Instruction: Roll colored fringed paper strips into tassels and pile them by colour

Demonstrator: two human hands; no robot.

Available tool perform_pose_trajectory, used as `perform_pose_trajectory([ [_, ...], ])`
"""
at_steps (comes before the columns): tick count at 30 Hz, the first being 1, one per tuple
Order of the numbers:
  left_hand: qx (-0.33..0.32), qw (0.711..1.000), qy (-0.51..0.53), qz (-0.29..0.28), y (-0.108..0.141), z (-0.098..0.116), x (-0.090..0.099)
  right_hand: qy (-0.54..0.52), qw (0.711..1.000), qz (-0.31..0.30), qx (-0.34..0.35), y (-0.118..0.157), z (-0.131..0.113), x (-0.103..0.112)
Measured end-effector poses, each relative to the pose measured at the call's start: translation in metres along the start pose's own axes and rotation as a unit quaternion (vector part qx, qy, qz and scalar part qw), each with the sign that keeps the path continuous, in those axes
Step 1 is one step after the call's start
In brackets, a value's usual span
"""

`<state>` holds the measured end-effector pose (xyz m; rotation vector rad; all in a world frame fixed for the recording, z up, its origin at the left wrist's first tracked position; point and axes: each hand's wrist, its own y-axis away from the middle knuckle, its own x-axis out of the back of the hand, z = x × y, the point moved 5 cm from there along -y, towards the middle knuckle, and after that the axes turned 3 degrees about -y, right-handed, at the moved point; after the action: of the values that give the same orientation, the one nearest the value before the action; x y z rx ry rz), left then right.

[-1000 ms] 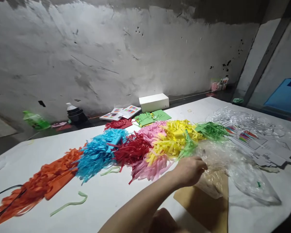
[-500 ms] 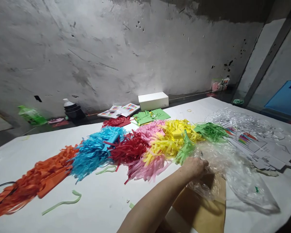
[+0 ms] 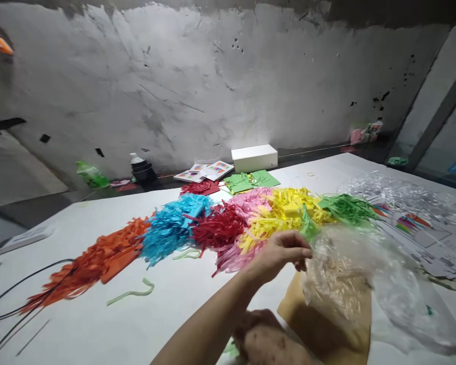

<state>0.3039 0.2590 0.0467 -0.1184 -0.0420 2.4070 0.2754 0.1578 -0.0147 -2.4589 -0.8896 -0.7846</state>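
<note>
My left hand (image 3: 287, 249) reaches in from the lower left, fingers curled and pinched together beside a clear plastic bag (image 3: 338, 268). Thin tan loops show through the bag, which lies partly over a brown paper sheet (image 3: 327, 324). Whatever the pinch may hold is too small to make out. My right hand (image 3: 269, 339), low and blurred under the left forearm, is closed; a bit of green paper (image 3: 231, 348) sticks out at its left side. Just behind the left hand lie bunches of fringed paper: yellow (image 3: 289, 208), pink (image 3: 237, 257) and green (image 3: 309, 223).
Red (image 3: 220, 225), blue (image 3: 175, 228) and orange (image 3: 99, 253) fringed bunches run leftward across the white tabletop (image 3: 167, 324). A white box (image 3: 254, 158) and printed cards (image 3: 216, 170) stand at the back. Black cables (image 3: 26, 306) cross the left. Clear crinkled plastic (image 3: 403, 195) lies right.
My left hand has drawn back from the plastic bag, a little to the left. My right hand has come into view below it. The camera view has swung to the left.
</note>
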Motion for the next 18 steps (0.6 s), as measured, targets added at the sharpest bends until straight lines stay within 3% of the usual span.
perform_pose_trajectory([
  [3, 0.003, 0.983, 0.148, 0.112, 0.059, 0.013, 0.039, 0.001, 0.999, 0.048, 0.015, 0.001, -0.004, 0.008],
  [7, 0.002, 0.948, 0.204, 0.243, 0.132, 0.005, 0.067, -0.068, 0.970, 0.214, 0.088, 0.012, -0.019, 0.038],
  [11, -0.006, 0.918, 0.280, 0.281, 0.170, -0.016, 0.060, -0.116, 0.947, 0.265, 0.143, 0.021, -0.031, 0.047],
  [18, 0.019, 0.903, 0.339, 0.262, 0.183, -0.043, 0.033, -0.094, 0.942, 0.302, 0.115, 0.027, -0.032, 0.044],
])
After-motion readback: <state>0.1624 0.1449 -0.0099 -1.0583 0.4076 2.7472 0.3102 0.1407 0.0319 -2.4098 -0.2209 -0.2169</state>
